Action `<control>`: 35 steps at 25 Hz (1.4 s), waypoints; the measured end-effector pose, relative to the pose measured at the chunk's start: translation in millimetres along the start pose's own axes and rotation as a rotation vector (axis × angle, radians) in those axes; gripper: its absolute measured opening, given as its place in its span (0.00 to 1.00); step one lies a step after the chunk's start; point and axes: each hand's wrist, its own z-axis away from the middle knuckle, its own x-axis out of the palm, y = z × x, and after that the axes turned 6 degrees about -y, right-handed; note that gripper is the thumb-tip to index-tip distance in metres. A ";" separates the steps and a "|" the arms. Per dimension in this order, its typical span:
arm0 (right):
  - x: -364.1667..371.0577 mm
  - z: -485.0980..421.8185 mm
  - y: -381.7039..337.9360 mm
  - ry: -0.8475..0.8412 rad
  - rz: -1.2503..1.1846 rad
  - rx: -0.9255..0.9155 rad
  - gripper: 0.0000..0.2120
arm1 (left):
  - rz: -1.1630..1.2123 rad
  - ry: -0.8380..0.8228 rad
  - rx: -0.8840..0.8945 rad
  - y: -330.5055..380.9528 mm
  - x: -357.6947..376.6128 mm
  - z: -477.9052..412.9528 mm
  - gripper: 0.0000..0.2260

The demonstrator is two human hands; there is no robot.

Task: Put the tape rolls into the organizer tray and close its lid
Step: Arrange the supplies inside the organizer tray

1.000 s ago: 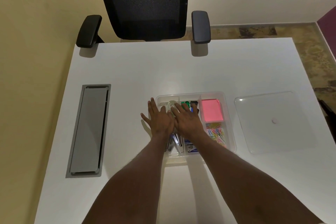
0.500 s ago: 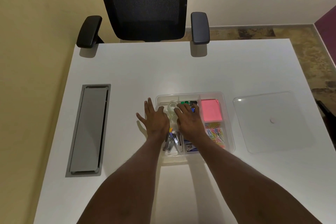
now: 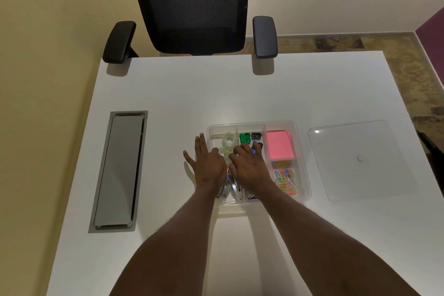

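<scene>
A clear organizer tray sits on the white desk, uncovered. In its far-left compartment lies a clear tape roll, and a second one shows partly behind my fingers. My left hand lies flat with fingers spread across the tray's left edge. My right hand rests over the tray's middle compartments, fingers slightly curled, holding nothing that I can see. The transparent lid lies flat on the desk to the right of the tray, apart from it.
The tray also holds pink sticky notes, coloured paper clips, a green sharpener and staplers. A grey cable hatch is set into the desk at the left. A black office chair stands at the far edge.
Both hands have drawn back slightly toward me, uncovering the tape roll in the far-left compartment. The lid has not moved.
</scene>
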 end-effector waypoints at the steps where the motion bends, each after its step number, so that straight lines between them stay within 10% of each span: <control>1: 0.1 0.4 0.5 0.001 -0.008 -0.003 0.19 | 0.017 -0.005 0.013 -0.7 0.7 1.2 0.14; 35: 4.0 33.9 -10.1 -0.046 -0.089 -0.070 0.22 | 0.245 -0.093 -0.114 4.8 13.1 8.4 0.18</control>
